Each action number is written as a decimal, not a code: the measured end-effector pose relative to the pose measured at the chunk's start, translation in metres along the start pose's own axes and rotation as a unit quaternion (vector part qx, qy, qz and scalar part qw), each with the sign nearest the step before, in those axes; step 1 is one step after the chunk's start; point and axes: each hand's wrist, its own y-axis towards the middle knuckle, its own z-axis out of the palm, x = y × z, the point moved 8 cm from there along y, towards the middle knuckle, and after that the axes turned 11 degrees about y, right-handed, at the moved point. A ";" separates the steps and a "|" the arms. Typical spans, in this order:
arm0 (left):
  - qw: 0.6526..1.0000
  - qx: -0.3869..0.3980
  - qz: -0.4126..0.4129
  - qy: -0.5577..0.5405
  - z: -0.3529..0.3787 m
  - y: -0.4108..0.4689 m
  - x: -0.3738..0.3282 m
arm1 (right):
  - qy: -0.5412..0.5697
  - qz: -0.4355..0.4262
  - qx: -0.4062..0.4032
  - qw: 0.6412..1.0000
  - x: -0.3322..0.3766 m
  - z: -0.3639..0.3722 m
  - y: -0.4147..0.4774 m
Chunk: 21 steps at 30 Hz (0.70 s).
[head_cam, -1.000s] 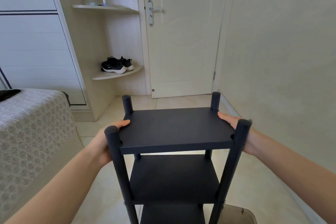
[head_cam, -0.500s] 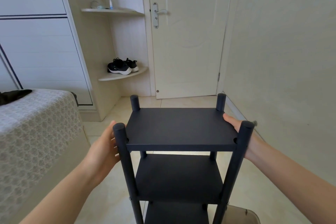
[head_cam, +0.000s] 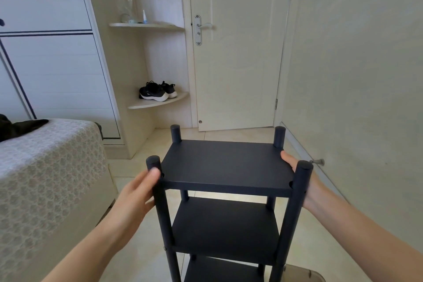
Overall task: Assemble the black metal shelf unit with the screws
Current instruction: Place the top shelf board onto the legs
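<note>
The black metal shelf unit stands upright on the tiled floor in front of me, with three flat shelves between four round posts. My left hand is at the near left post, fingers apart, fingertips touching the post just below its top. My right hand holds the right edge of the top shelf, thumb on top, partly hidden behind the near right post. No screws are in view.
A bed with a patterned cover fills the left side. The wall runs close along the right, with a door stopper near the floor. A shut door and corner shelves with shoes lie ahead.
My left hand let go of the top shelf's left edge, opened, and came to the near left post. The view tilted up and shifted. My right hand kept its hold.
</note>
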 end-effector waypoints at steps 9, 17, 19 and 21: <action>0.992 -0.064 0.019 0.110 -0.009 0.025 -0.002 | 0.011 -0.015 -0.034 0.999 -0.007 0.007 0.000; 0.979 -0.170 -0.055 0.101 -0.008 0.066 -0.001 | 0.035 -0.037 -0.046 0.998 -0.019 0.030 -0.009; 0.971 -0.210 -0.091 0.075 -0.004 0.061 0.004 | 0.049 -0.035 -0.045 0.997 -0.019 0.033 -0.013; 0.963 -0.238 -0.121 0.037 0.007 0.047 0.009 | 0.052 -0.033 -0.045 0.997 -0.021 0.033 -0.015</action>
